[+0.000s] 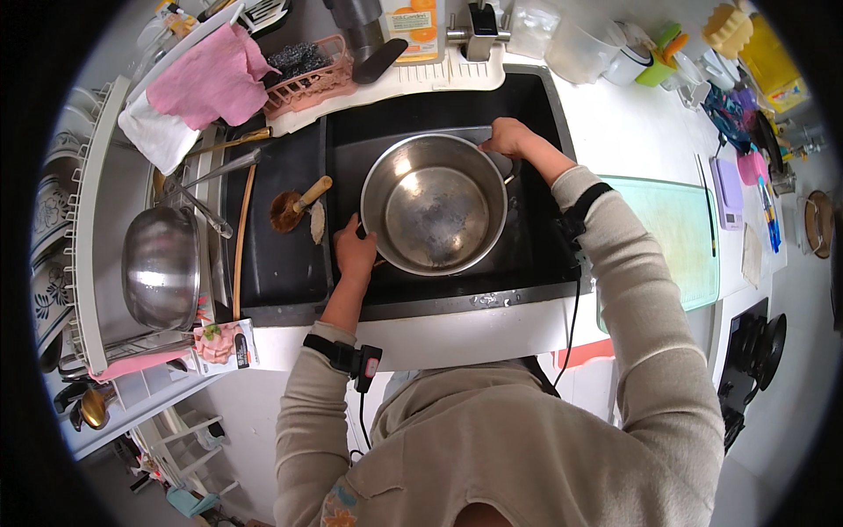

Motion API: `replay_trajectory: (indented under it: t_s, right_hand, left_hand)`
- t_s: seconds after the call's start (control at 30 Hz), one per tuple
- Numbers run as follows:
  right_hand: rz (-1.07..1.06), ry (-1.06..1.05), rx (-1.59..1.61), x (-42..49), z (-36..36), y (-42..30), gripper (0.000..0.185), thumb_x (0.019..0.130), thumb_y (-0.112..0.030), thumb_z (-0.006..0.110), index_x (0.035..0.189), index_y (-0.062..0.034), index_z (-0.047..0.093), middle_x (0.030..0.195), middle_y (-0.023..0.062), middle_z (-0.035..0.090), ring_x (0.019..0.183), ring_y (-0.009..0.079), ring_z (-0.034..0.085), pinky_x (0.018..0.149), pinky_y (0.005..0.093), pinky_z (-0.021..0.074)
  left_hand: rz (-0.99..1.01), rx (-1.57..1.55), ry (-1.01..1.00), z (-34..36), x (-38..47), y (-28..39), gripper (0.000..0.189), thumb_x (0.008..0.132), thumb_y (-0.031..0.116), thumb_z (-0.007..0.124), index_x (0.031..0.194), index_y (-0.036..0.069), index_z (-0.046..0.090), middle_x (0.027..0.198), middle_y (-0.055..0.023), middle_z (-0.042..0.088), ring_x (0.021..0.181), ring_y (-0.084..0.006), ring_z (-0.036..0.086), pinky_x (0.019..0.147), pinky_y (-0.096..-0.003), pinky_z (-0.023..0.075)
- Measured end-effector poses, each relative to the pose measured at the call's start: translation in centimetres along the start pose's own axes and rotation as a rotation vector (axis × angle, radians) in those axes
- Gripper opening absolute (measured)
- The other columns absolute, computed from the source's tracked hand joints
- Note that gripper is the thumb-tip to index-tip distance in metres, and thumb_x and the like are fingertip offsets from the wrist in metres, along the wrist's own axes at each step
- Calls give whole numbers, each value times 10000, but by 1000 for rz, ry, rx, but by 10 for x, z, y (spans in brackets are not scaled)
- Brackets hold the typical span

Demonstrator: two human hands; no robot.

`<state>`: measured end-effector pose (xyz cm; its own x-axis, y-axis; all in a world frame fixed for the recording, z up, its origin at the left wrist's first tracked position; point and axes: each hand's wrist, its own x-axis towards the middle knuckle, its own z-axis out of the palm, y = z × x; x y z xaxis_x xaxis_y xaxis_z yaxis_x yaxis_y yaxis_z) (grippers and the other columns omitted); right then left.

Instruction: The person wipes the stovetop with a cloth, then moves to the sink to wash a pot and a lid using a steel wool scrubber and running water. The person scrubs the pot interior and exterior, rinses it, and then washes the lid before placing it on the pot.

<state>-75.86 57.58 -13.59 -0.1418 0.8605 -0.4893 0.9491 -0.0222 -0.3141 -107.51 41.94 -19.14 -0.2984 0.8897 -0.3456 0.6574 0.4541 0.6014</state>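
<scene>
A large stainless steel pot (pixel 435 204) with stained marks on its inner bottom is in or just over the right basin of a black sink (pixel 454 303). My left hand (pixel 355 253) grips the pot at its left side, where the handle is mostly hidden by the fingers. My right hand (pixel 510 139) is at the upper right of the rim, thumb and fingers on the edge near the right handle (pixel 512 172). In the left part of the sink lie a round brown scrub brush with a wooden handle (pixel 315 193) and a pale, elongated loofah-like piece (pixel 317 222).
A faucet (pixel 482 33) stands behind the sink beside a pink basket (pixel 316 76). At the left, a dish rack (pixel 99 230) holds a steel bowl (pixel 161 270); pink and white cloths (pixel 207 82) hang above. A green translucent cutting board (pixel 678 244) lies on the right counter.
</scene>
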Motion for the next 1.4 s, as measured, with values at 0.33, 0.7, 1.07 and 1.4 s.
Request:
replay_trajectory:
  t_s: [0.33,0.7,1.07,1.4]
  right_hand:
    - [-777,900,434,12,-69,-87,448,736,27,522,1181,-21,540,1102,209,583,1014,330,569,866,388,462]
    - [-761,377,649,5,-59,-97,556,748,81,454,1259,-121,540,1175,107,598,991,186,591,880,291,450]
    - [-60,-100,1358,-17,37,-94,231,944,-128,429,927,26,600,842,95,632,707,172,633,688,296,568]
    - [367,-190,2060,14,105,-125,212,961,-122,395,957,34,538,838,120,586,752,234,605,726,389,562]
  left_hand:
    - [75,179,35,-5,-16,24,482,849,151,595,1317,144,480,1248,-187,428,1096,-368,481,919,-431,415]
    - [455,340,188,-33,-61,52,513,818,161,631,1249,7,398,1253,-181,442,1166,-357,443,938,-414,410]
    - [362,335,498,-104,-21,14,111,795,133,625,843,63,553,840,-95,556,813,-317,570,685,-407,471]
    - [717,127,473,-97,-76,78,112,765,123,610,790,68,516,759,-91,533,642,-287,571,546,-379,456]
